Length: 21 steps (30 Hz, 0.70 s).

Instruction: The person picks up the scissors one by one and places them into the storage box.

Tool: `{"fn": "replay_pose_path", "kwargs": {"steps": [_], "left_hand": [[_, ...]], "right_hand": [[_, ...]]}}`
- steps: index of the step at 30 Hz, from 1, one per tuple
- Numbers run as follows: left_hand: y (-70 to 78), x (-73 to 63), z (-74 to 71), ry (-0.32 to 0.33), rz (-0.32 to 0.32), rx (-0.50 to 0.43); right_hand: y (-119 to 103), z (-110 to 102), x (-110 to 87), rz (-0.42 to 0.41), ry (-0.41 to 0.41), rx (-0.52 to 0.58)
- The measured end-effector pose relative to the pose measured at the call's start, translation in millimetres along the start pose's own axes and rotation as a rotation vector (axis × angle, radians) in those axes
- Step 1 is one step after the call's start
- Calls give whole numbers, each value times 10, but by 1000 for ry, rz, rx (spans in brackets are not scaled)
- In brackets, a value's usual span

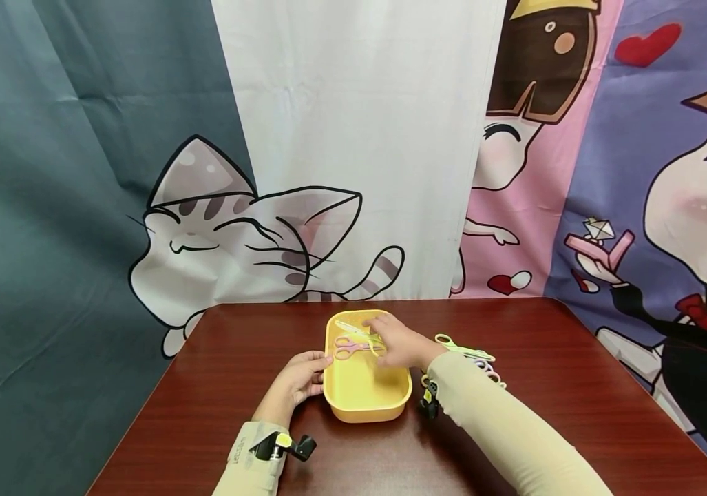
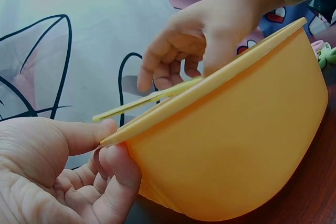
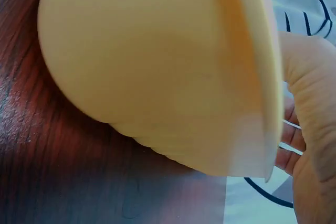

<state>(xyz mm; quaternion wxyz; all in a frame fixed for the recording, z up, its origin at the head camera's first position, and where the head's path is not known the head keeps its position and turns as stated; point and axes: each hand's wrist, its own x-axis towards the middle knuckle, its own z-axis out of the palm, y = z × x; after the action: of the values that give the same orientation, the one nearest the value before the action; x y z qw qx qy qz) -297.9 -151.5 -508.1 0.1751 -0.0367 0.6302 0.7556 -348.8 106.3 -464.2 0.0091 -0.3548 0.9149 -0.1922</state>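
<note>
A yellow plastic tray (image 1: 362,396) stands on the table in the head view. My left hand (image 1: 297,380) pinches its left rim, thumb on top and fingers curled below, as the left wrist view shows. Over the tray's right far part is my right hand (image 1: 398,342), its fingers loosely bent and apart from the thumb. Beneath it are yellow-green scissors (image 1: 356,331) with pale blades pointing far left; in the left wrist view their yellow part (image 2: 134,105) shows above the rim. Pink-handled scissors (image 1: 345,348) lie beside them inside the tray. The right wrist view shows mostly the tray's outer wall (image 3: 152,66).
Right of the tray, partly behind the right sleeve, lie green-handled scissors (image 1: 446,340) and purple-handled scissors (image 1: 491,370). The dark red wooden table (image 1: 241,337) ends at a cartoon-printed curtain (image 1: 353,138).
</note>
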Motion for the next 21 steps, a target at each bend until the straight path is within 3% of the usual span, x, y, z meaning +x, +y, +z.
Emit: {"fn": "replay_pose_path", "kwargs": {"steps": [5,10,21], "left_hand": [[-2,10,-5,-3,-2,1],[-5,11,-1,3,3,0],[-18,18,4,8,9,0]], "right_hand": [[-19,44,6,-51,-83,-123],[-51,66,-20,-85,-160,-167],[-132,89,-17,-135,-268,-362]]}}
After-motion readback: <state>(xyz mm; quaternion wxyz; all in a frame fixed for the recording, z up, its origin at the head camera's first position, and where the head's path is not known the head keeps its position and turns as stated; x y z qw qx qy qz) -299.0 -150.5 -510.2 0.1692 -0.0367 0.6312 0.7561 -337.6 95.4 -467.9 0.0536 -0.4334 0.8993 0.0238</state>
